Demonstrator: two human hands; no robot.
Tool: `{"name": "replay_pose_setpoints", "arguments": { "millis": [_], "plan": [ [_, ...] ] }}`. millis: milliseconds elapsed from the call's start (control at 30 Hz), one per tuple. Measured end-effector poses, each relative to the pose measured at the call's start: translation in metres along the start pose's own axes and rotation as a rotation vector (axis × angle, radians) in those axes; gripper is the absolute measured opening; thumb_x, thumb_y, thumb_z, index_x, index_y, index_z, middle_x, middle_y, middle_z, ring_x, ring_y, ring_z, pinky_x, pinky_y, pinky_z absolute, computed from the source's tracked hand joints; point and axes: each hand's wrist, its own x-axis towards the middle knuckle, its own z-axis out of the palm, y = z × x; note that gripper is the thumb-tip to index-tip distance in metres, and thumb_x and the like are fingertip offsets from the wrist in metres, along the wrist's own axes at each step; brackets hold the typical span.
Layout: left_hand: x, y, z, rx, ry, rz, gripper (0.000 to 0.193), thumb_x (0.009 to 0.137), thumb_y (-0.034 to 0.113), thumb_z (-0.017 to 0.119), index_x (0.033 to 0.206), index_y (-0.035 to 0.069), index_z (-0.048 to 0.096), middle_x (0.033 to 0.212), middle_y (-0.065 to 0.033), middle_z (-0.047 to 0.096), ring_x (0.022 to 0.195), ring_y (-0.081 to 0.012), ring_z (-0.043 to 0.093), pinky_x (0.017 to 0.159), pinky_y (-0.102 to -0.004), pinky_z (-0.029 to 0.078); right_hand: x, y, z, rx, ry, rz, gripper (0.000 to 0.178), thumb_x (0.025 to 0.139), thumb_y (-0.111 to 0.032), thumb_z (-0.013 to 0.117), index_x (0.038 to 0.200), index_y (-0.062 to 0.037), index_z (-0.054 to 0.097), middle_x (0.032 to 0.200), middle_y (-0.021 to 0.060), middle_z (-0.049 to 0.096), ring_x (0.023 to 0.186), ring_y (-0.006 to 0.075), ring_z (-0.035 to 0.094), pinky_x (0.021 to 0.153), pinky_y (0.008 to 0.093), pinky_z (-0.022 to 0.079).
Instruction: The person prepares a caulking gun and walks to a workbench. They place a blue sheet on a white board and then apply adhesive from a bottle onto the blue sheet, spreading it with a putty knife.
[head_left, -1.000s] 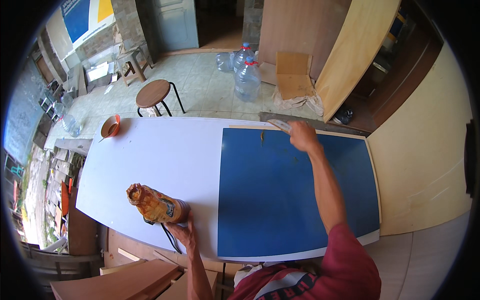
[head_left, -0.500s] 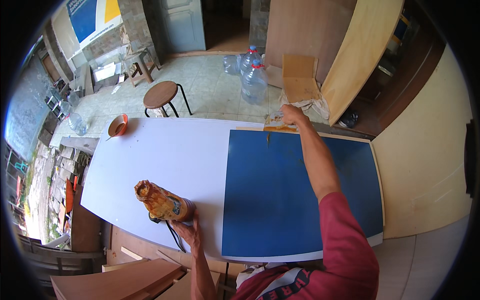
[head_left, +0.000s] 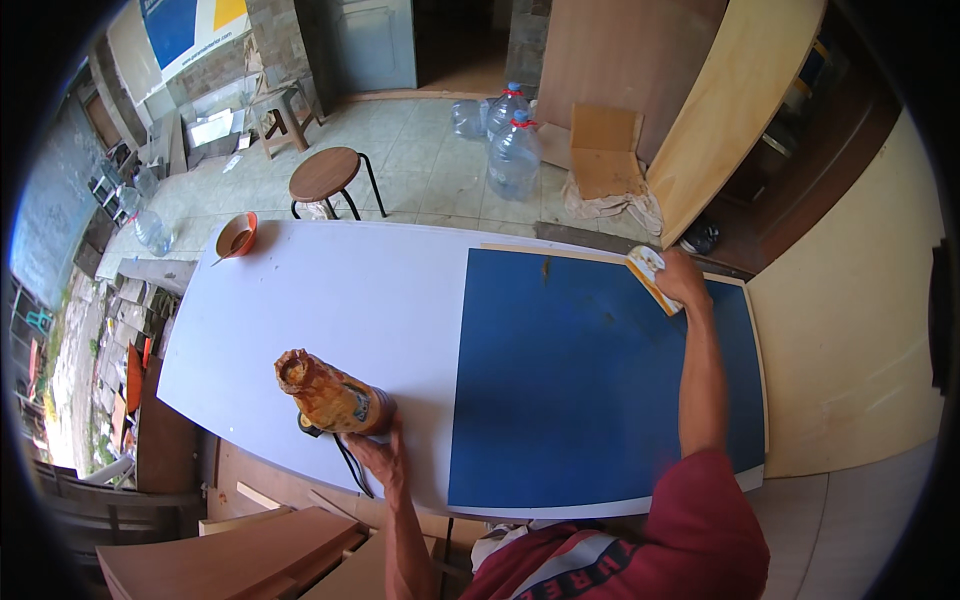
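Note:
My right hand (head_left: 684, 278) grips a flat white spreader (head_left: 650, 268) smeared with orange-brown paste, at the far right part of a blue sheet (head_left: 580, 400). A small brownish smear (head_left: 546, 268) lies near the sheet's far edge, with fainter marks to its right. My left hand (head_left: 380, 458) is closed round the lower part of a bottle (head_left: 335, 395) coated in amber drips, its crusted mouth towards the far left. Beside the bottle's base sits a small black-and-yellow object (head_left: 309, 424) with a black strap (head_left: 352, 468), partly hidden.
The blue sheet lies on a larger white board (head_left: 340, 290). An orange bowl (head_left: 237, 236) with a stick stands at its far left corner. Beyond are a round stool (head_left: 325, 175), large clear water bottles (head_left: 514, 160) and flattened cardboard (head_left: 605, 150). Wooden panels (head_left: 240, 555) lie at lower left.
My right hand has moved right and slightly nearer with the spreader, from the sheet's far edge towards its far right corner. My left hand stays at the bottle.

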Motion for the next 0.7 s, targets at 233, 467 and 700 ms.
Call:
{"name": "replay_pose_setpoints", "arguments": {
  "millis": [233, 467, 700],
  "plan": [
    [-0.002, 0.003, 0.003, 0.057, -0.021, -0.016, 0.114, 0.075, 0.052, 0.083, 0.150, -0.008, 0.023, 0.146, -0.0330, 0.036, 0.137, -0.0486, 0.036, 0.115, -0.0542, 0.030, -0.030, 0.008, 0.054, -0.117, 0.048, 0.343, 0.038, 0.089, -0.021, 0.058, 0.122, -0.0040, 0.067, 0.122, 0.0231, 0.066, 0.113, 0.0427, 0.064, 0.097, 0.0494, 0.052],
    [0.004, 0.000, -0.001, 0.017, -0.004, 0.013, 0.114, 0.075, 0.051, 0.084, 0.152, -0.007, 0.022, 0.146, -0.0311, 0.037, 0.135, -0.0470, 0.038, 0.114, -0.0537, 0.031, 0.019, -0.223, 0.092, 0.128, 0.137, -0.066, 0.019, 0.082, -0.016, 0.065, 0.093, -0.0058, 0.077, 0.105, 0.0187, 0.073, 0.100, 0.0355, 0.070, 0.087, 0.0430, 0.057],
    [0.009, -0.001, 0.007, -0.055, -0.031, 0.115, 0.113, 0.075, 0.047, 0.085, 0.153, -0.004, 0.022, 0.149, -0.0304, 0.035, 0.138, -0.0456, 0.036, 0.115, -0.0537, 0.030, 0.015, -0.351, 0.070, 0.337, 0.005, -0.382, 0.022, 0.085, -0.012, 0.057, 0.091, 0.0004, 0.075, 0.100, 0.0233, 0.073, 0.098, 0.0398, 0.071, 0.086, 0.0471, 0.057]
  ]
}}
